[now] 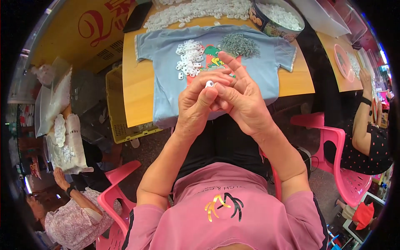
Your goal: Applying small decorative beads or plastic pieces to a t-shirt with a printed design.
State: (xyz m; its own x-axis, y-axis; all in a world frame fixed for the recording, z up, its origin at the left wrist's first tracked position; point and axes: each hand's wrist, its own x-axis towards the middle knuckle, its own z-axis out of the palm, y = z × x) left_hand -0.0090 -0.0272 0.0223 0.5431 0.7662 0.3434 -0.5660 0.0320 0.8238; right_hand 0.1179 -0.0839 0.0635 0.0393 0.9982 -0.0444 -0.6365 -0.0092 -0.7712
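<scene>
Above my lap, my two hands meet over the near part of a blue-grey T-shirt [171,93] spread on a table. My left hand [193,100] is closed, pinching a small white plastic piece [209,83] with a dark hole between thumb and fingers. Against it presses the thumb of my right hand [248,98], whose index finger stretches up and away while the other fingers curl in. Whatever my right fingers hold is hidden. Beyond my hands lie a heap of similar white pieces [189,56] on the left and a pile of small grey metal screws [239,45] on the right.
More white pieces [196,12] cover the far table edge, beside a round tin [277,21] filled with them. A dark phone-like slab [138,16] lies far left. A yellow crate [116,108] stands left of the table. Co-workers sit both sides, near pink chairs [339,154].
</scene>
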